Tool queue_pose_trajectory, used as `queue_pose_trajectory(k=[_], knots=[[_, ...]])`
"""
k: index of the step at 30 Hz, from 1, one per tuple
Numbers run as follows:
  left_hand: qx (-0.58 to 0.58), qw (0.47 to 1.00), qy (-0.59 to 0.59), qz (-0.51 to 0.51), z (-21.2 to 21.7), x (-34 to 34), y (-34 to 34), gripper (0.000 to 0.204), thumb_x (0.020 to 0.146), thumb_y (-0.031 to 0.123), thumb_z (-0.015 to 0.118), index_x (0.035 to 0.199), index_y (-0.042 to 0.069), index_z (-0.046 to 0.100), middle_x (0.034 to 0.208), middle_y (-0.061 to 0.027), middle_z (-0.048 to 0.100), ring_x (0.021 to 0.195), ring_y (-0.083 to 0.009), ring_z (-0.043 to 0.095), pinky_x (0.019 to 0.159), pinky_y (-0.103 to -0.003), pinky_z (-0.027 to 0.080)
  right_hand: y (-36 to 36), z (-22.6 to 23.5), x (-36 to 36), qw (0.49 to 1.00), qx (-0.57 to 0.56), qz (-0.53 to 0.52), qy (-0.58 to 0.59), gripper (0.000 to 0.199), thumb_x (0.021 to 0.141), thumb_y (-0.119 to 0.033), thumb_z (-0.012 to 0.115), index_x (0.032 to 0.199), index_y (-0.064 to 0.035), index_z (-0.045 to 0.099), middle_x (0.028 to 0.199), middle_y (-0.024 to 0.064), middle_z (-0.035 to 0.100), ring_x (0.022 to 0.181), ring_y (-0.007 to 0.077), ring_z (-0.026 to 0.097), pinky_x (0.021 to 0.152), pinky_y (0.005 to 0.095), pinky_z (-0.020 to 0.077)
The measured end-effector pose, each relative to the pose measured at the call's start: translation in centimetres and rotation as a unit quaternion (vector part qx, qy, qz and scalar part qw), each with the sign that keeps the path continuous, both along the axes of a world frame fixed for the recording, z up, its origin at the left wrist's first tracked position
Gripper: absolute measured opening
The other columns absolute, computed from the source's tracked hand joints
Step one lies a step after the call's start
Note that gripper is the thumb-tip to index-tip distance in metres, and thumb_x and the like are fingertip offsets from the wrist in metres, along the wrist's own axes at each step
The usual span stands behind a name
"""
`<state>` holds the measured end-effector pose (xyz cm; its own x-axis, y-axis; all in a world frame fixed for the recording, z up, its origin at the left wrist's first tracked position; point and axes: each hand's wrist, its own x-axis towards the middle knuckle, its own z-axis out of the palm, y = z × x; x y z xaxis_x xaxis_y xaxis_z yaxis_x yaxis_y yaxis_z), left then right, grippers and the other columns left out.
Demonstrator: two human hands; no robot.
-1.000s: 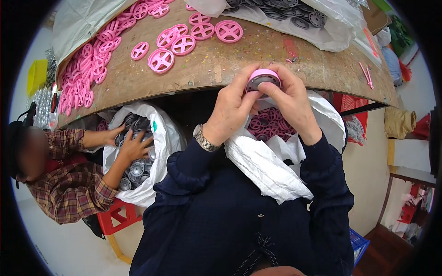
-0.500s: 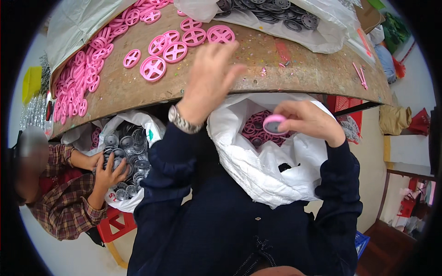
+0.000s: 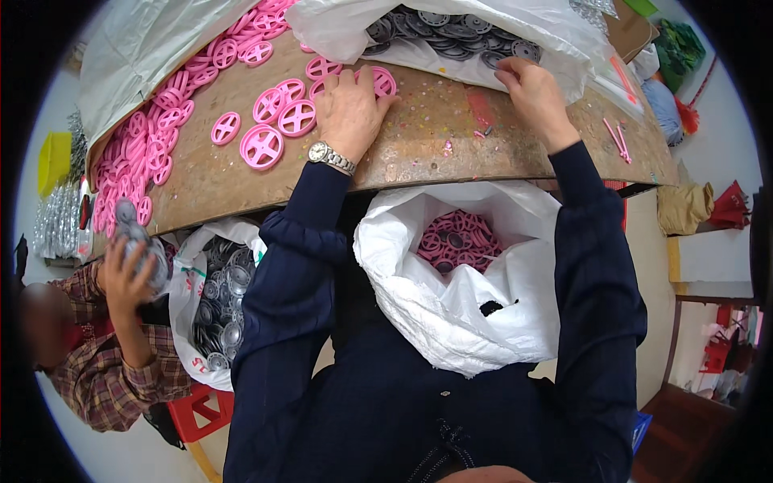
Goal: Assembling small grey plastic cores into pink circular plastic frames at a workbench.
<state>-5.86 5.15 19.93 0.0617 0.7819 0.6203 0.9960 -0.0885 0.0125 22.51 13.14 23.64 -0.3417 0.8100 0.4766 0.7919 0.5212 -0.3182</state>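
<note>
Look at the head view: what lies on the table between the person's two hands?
Between the left hand and right hand the brown tabletop is almost bare: only small specks and a red strip.

The left hand [image 3: 348,109] covers some pink wheels [image 3: 385,82]. The grey wheels [image 3: 451,32] run off the top edge.

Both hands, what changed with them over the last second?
They parted from a pink wheel held together. The left hand went to pink wheels on the table; the right hand dropped it, then reached the grey parts. White sack stayed.
</note>
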Motion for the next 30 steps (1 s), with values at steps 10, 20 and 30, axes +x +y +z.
queue_pose_trajectory(k=[10,20,30], knots=[[0.014,0.999,-0.032,-0.040,0.4,0.4,-0.5,0.046,0.070,0.038,0.080,0.099,0.004,0.066,0.090,-0.0117,0.062,0.090,-0.0306,0.060,0.070,-0.044,0.049,6.4,-2.9,-0.1,0.965,0.071,-0.173,-0.182,0.044,0.092,-0.047,0.057,0.107,-0.0075,0.070,0.105,0.0144,0.070,0.102,0.0342,0.065,0.085,0.0455,0.0535],[-0.016,0.996,-0.060,-0.059,1.1,1.2,-1.8,0.043,0.071,0.034,0.076,0.100,0.003,0.066,0.093,-0.0129,0.061,0.092,-0.0317,0.059,0.074,-0.042,0.051,7.4,-2.5,0.0,0.962,-0.008,-0.165,-0.219,0.044,0.088,-0.048,0.063,0.105,-0.0087,0.071,0.109,0.0131,0.070,0.103,0.0329,0.066,0.082,0.0457,0.0549],[-0.028,0.964,-0.209,-0.161,1.9,2.7,-7.3,0.054,0.076,0.026,0.076,0.120,-0.001,0.059,0.102,-0.0145,0.058,0.096,-0.0325,0.056,0.082,-0.042,0.047,7.7,-3.1,0.0,0.978,-0.031,-0.181,-0.099,0.050,0.085,-0.054,0.063,0.108,-0.0109,0.070,0.109,0.0132,0.069,0.103,0.0348,0.066,0.085,0.0490,0.0529]])
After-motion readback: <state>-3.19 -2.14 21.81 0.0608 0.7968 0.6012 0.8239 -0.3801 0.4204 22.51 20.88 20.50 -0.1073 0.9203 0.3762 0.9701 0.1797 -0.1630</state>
